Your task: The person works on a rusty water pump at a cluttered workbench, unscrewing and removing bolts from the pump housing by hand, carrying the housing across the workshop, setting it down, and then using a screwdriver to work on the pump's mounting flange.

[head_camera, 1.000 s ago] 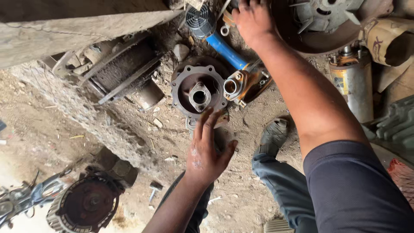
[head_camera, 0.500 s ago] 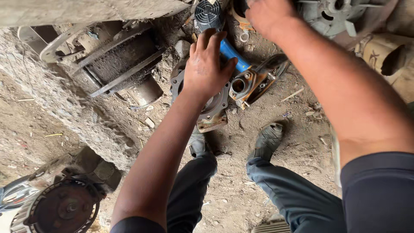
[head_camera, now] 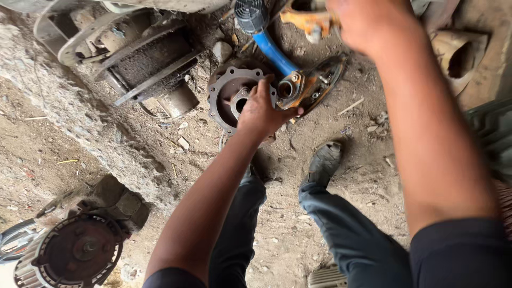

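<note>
A round grey metal cover plate [head_camera: 226, 90] with bolt holes and a centre hub lies on the dirt ground. My left hand [head_camera: 264, 109] is closed over its right side, fingers curled at the hub. Touching the plate's right edge is a rusty orange-brown pump part [head_camera: 312, 85] with a short pipe opening. A blue-handled tool [head_camera: 273, 52] with a black head runs from it toward the top. My right hand [head_camera: 368, 24] is blurred at the top edge, next to an orange metal piece [head_camera: 304, 16]; what it holds is unclear.
A dirty motor body [head_camera: 144, 64] lies at top left on a rough concrete ledge [head_camera: 80, 122]. Another motor with a finned round end [head_camera: 80, 250] sits at bottom left. A tan housing [head_camera: 458, 50] is at top right. My shoe [head_camera: 322, 162] rests below the parts.
My left hand reached up from the ground onto the cover plate and now grips its right side. The view has moved closer, and the right hand shifted right along the top edge.
</note>
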`<action>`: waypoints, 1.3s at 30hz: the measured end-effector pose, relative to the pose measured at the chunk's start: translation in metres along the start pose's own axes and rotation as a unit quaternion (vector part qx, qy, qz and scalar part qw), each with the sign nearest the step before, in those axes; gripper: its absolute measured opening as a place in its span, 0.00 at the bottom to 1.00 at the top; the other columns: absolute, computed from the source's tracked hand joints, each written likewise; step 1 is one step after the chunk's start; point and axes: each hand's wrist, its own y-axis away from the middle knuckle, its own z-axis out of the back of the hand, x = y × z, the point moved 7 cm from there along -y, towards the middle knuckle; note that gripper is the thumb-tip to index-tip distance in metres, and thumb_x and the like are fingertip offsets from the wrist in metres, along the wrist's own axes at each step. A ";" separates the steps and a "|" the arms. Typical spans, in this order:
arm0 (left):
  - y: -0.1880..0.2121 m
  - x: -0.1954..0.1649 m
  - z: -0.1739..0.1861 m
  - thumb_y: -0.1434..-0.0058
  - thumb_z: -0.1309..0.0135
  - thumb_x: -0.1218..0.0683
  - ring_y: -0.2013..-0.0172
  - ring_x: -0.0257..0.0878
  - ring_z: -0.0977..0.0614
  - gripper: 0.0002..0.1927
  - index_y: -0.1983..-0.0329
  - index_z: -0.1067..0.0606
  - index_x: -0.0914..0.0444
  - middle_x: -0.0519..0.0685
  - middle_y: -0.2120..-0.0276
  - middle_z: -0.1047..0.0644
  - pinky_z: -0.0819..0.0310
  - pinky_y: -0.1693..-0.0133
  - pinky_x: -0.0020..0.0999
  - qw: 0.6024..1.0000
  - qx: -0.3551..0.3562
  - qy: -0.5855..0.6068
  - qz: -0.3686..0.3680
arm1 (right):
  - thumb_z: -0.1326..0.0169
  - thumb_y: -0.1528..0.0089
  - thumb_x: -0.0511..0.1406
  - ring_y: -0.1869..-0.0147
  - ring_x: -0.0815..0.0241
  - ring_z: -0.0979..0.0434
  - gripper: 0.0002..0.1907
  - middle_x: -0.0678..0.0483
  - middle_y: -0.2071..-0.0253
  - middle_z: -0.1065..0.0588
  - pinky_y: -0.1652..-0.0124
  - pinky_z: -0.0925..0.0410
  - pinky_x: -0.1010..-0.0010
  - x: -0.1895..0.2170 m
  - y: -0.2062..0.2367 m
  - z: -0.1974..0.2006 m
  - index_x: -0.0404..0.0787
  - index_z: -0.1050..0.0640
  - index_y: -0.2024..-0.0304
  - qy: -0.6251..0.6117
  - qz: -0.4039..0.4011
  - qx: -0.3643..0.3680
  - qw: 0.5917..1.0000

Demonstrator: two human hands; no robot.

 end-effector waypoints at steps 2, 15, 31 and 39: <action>-0.008 -0.008 -0.009 0.60 0.28 0.34 0.45 0.57 0.22 0.57 0.32 0.41 0.58 0.62 0.43 0.27 0.26 0.47 0.49 1.000 -0.019 0.002 -0.008 | 0.42 0.39 0.29 0.54 0.39 0.20 0.05 0.42 0.58 0.22 0.57 0.29 0.51 0.012 0.040 0.025 0.38 0.20 0.61 0.005 0.014 -0.046 0.999; -0.051 -0.053 -0.017 0.53 0.30 0.48 0.60 0.57 0.16 0.33 0.47 0.30 0.60 0.58 0.62 0.18 0.21 0.58 0.48 0.985 -0.101 0.023 -0.137 | 0.40 0.42 0.31 0.57 0.42 0.23 0.14 0.42 0.59 0.25 0.59 0.31 0.56 0.029 0.244 -0.022 0.35 0.25 0.54 -0.343 -0.227 -0.112 0.905; -0.039 -0.036 -0.017 0.44 0.34 0.53 0.64 0.43 0.14 0.25 0.46 0.30 0.62 0.53 0.60 0.17 0.19 0.58 0.37 0.931 -0.281 0.209 -0.106 | 0.38 0.41 0.34 0.58 0.43 0.24 0.12 0.43 0.62 0.26 0.59 0.31 0.56 0.028 0.295 -0.088 0.35 0.25 0.59 -0.387 -0.248 -0.054 0.886; -0.056 -0.037 0.003 0.44 0.34 0.54 0.65 0.39 0.18 0.23 0.51 0.30 0.66 0.53 0.63 0.19 0.21 0.61 0.35 0.871 -0.313 0.378 -0.009 | 0.39 0.41 0.34 0.57 0.40 0.24 0.13 0.41 0.60 0.26 0.58 0.31 0.54 0.033 0.285 -0.086 0.34 0.26 0.58 -0.371 -0.227 -0.065 0.898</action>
